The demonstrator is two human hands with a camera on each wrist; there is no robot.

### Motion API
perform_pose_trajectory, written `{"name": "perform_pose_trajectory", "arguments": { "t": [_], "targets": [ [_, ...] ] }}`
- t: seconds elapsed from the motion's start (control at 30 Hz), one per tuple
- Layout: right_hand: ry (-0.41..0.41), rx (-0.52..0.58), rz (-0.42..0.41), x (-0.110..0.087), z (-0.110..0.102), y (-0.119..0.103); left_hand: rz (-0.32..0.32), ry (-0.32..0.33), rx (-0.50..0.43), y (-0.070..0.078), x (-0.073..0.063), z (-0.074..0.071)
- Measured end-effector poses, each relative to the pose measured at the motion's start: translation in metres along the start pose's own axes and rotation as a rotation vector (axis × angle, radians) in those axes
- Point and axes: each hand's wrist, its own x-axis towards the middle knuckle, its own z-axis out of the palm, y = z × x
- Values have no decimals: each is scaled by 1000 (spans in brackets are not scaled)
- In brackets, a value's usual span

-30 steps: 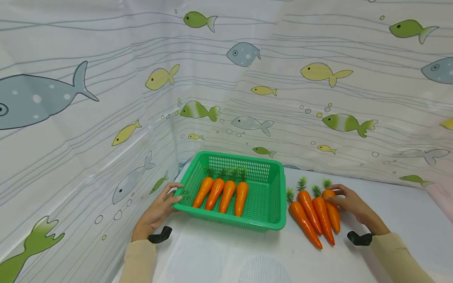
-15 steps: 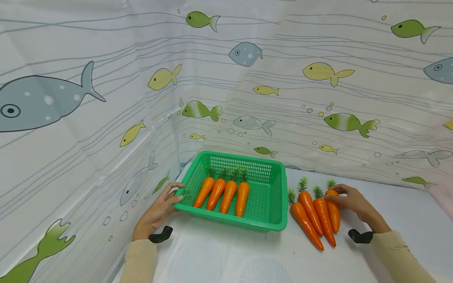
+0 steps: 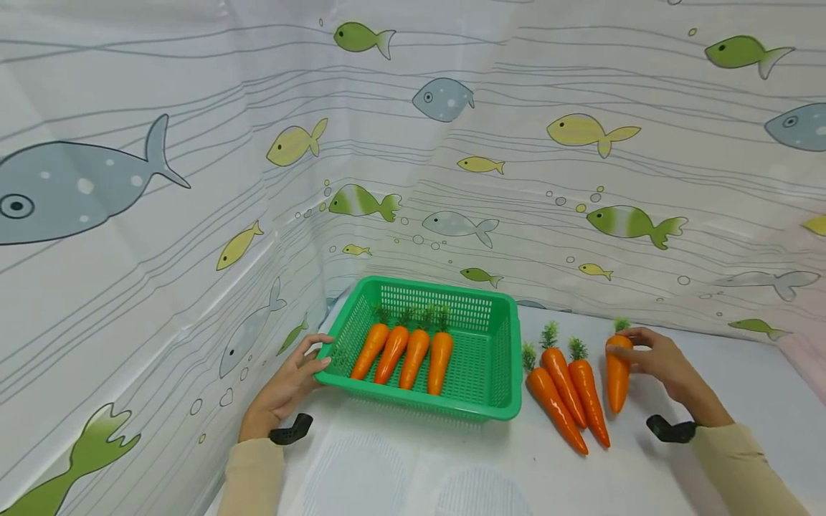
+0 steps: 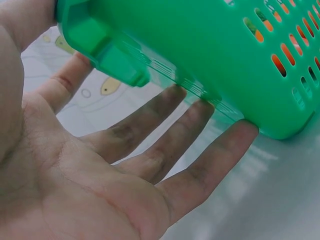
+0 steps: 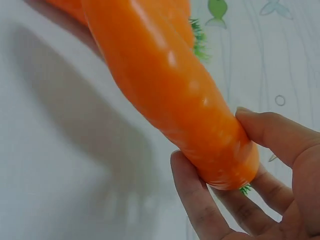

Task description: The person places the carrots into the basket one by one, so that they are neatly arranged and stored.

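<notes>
My right hand pinches an orange carrot near its leafy top, with thumb and fingers on opposite sides. In the right wrist view that carrot hangs above the white surface, its shadow falling apart from it. To its left lie three more carrots, side by side with green tops toward the back. My left hand holds the left front corner of a green plastic basket. In the left wrist view, its fingertips touch the basket's underside. Several carrots lie in a row inside the basket.
A white sheet covers the table. Fish-printed curtains stand close behind the basket and along the left side. The basket's right half shows its bare slotted floor.
My right hand has drawn the rightmost carrot away from the other three, to the right and slightly up in the head view. The left hand and basket have stayed in place.
</notes>
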Motion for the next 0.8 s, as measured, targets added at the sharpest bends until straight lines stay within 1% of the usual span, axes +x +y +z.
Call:
{"name": "perform_pose_trajectory", "arguments": {
  "t": [0.13, 0.27, 0.37, 0.57, 0.8],
  "targets": [
    [24, 20, -40, -2, -2, -5, 24, -31, -18, 0, 0, 0],
    [33, 35, -77, -5, -4, -12, 43, -48, -18, -1, 0, 0],
    [39, 43, -87, -7, -5, -18, 38, -45, -20, -1, -1, 0],
    [51, 78, -92, -9, -6, -33, 15, -14, -21, 1, -1, 0],
    [46, 131, -96, -13, -5, -48, 17, -19, -20, 1, 0, 0]
  ]
}}
